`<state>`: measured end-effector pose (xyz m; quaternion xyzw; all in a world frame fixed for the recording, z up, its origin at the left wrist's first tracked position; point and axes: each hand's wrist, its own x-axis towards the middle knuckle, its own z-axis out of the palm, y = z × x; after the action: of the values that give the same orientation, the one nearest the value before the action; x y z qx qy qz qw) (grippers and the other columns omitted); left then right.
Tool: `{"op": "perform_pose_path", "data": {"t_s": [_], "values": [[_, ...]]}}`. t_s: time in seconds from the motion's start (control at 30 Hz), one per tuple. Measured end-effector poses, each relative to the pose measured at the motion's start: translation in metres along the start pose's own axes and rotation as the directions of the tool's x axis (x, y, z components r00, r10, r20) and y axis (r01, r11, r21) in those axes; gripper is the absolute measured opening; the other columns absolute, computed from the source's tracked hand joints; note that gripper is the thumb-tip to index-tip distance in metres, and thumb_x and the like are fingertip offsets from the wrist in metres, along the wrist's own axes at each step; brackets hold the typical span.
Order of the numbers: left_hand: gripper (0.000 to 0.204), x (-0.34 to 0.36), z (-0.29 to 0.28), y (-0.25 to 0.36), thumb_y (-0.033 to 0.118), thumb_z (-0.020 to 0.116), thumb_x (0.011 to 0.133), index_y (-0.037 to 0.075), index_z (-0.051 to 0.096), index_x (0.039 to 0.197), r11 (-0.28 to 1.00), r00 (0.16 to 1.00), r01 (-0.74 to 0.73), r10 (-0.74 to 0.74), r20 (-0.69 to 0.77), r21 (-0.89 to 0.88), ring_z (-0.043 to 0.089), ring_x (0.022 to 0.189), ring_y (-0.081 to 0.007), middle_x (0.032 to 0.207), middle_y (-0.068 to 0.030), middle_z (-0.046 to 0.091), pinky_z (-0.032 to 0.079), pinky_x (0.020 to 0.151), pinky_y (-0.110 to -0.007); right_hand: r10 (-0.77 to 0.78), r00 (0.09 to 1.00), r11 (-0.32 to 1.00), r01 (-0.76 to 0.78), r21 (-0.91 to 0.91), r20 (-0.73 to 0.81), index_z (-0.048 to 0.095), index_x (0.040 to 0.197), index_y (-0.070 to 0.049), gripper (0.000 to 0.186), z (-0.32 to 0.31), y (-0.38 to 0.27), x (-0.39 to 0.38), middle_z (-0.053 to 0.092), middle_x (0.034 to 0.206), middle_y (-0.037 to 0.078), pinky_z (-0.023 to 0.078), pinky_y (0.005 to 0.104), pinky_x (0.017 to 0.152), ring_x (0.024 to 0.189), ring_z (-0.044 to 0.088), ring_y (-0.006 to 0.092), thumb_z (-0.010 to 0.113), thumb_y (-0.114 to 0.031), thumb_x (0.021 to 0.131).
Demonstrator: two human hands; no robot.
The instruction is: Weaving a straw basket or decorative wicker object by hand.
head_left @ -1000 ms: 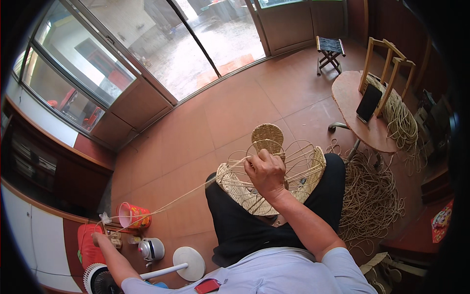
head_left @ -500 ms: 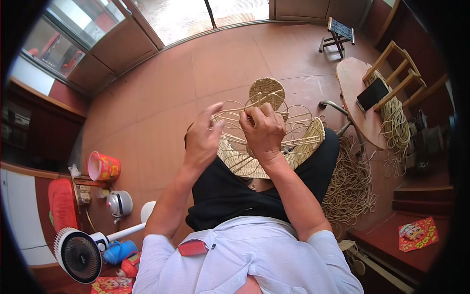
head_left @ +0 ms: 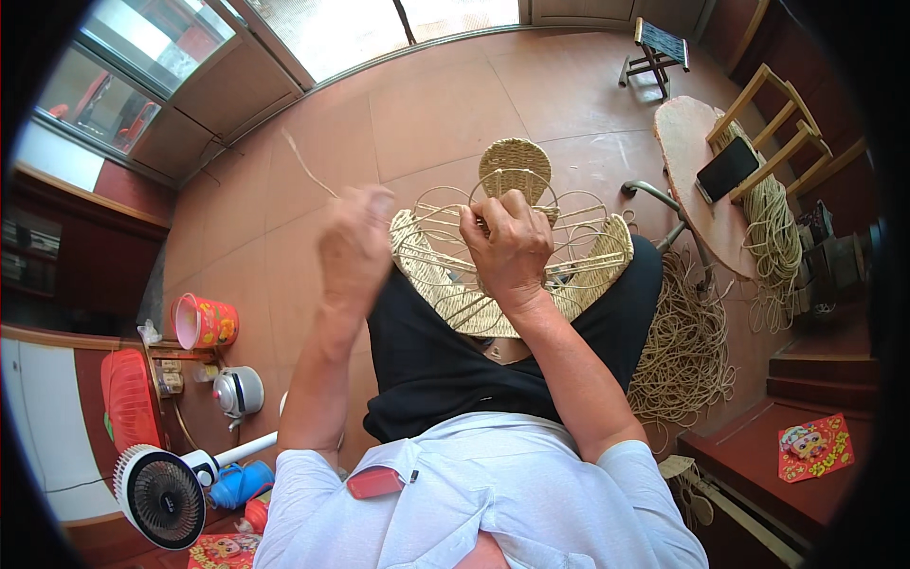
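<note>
A wire frame, partly woven with straw-coloured cord [head_left: 436,284], rests across my lap between the knees. Its curved woven band runs along the near side, and a round woven disc [head_left: 515,164] stands at its far end. My right hand [head_left: 512,248] is closed on the bars of the wire frame [head_left: 580,213] near its middle; the fingertips are partly hidden. My left hand [head_left: 353,248], smeared by motion, is off the frame to its left, fingers curled. A strand of cord [head_left: 308,169] sticks out from it toward the far left.
A heap of loose cord [head_left: 678,351] lies by my right leg. Beyond it stands an oval table [head_left: 692,152] with a phone [head_left: 727,171] and a wooden rack [head_left: 773,133]. A folding stool [head_left: 654,57] is far right; a fan [head_left: 161,498], kettle [head_left: 237,392] and bucket [head_left: 204,322] are left.
My left hand has pulled away from the frame to the left, and the cord strand now trails out beyond it. My right hand keeps its grip on the frame.
</note>
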<state>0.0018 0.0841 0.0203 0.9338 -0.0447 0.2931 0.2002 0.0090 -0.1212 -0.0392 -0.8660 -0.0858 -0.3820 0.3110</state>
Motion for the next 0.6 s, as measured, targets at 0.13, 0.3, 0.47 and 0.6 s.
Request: {"op": "perform_pose_path", "data": {"t_s": [0.13, 0.3, 0.47, 0.6], "values": [[0.025, -0.014, 0.026, 0.033, 0.019, 0.064, 0.111, 0.001, 0.079, 0.12, 0.945, 0.939, 0.023, 0.092, 0.332, -0.327, 0.074, 0.101, -0.0318, 0.109, -0.0162, 0.079, 0.058, 0.088, -0.045, 0.003, 1.0, 1.0, -0.003, 0.003, 0.019, 0.074, 0.084, -0.016, 0.018, -0.003, -0.004, 0.001, 0.062, 0.085, 0.002, 0.049, 0.0421, 0.072, 0.079, 0.07, 0.0234, 0.085, -0.027, 0.093], [0.027, -0.006, 0.04, 0.041, 0.011, 0.057, 0.11, -0.003, 0.076, 0.124, 0.833, 0.889, 0.293, -0.056, 0.455, -0.47, 0.078, 0.104, -0.037, 0.112, -0.021, 0.08, 0.059, 0.094, -0.045, -0.003, 0.999, 1.0, 0.003, -0.025, 0.034, 0.074, 0.086, -0.016, 0.018, -0.005, -0.003, 0.001, 0.062, 0.086, 0.003, 0.05, 0.0428, 0.072, 0.079, 0.07, 0.0244, 0.084, -0.028, 0.094], [0.031, -0.002, 0.039, 0.044, 0.01, 0.054, 0.111, -0.003, 0.075, 0.13, 0.706, 0.852, 0.364, 0.011, 0.523, -0.607, 0.071, 0.114, -0.015, 0.117, -0.0082, 0.079, 0.054, 0.103, -0.034, 0.009, 0.998, 1.0, -0.01, 0.025, 0.069, 0.073, 0.098, -0.015, 0.015, -0.012, -0.003, 0.003, 0.066, 0.089, 0.004, 0.051, 0.0429, 0.072, 0.079, 0.071, 0.0264, 0.083, -0.025, 0.097], [0.029, -0.005, 0.049, 0.036, 0.009, 0.053, 0.111, -0.003, 0.073, 0.129, 0.571, 0.82, 0.469, 0.002, 0.572, -0.674, 0.067, 0.12, -0.0144, 0.12, -0.0071, 0.076, 0.051, 0.108, -0.034, 0.092, 0.99, 0.978, -0.109, 0.179, 0.104, 0.072, 0.112, -0.014, 0.018, -0.021, -0.003, 0.002, 0.07, 0.095, 0.006, 0.054, 0.0435, 0.073, 0.08, 0.072, 0.0292, 0.081, -0.02, 0.098]]}}
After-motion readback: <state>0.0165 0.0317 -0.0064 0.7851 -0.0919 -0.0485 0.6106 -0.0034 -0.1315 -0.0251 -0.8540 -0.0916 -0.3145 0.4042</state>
